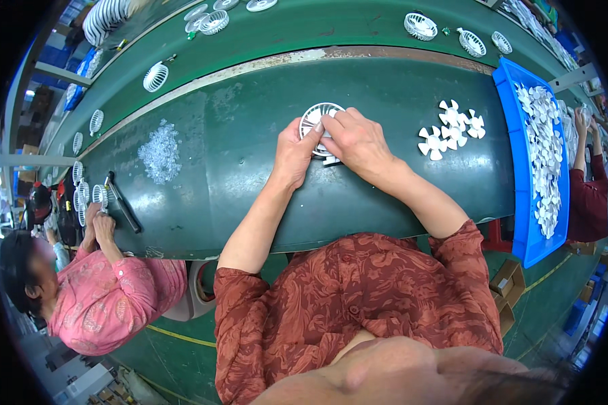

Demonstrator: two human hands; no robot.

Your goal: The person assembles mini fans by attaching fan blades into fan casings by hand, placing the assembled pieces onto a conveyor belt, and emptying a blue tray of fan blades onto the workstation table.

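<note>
Over the middle of the green worktable, both hands meet at a round white fan housing (312,113) with slotted ribs. My left hand (293,154) wraps its near left side, with the thumb laid across the face. My right hand (358,140) bears on the right side of the housing, its fingers bent in toward the centre. Whatever lies beneath those fingertips is hidden. A small white and dark part (331,161) shows just below the housing, between the hands.
Right of my hands lie several white fan blades (434,143), beside a blue tray (520,251) full of more. Small transparent parts (160,154) are heaped at left, near a black-handled tool (126,208). A co-worker (115,297) sits left. Fan housings (420,27) dot the far belt.
</note>
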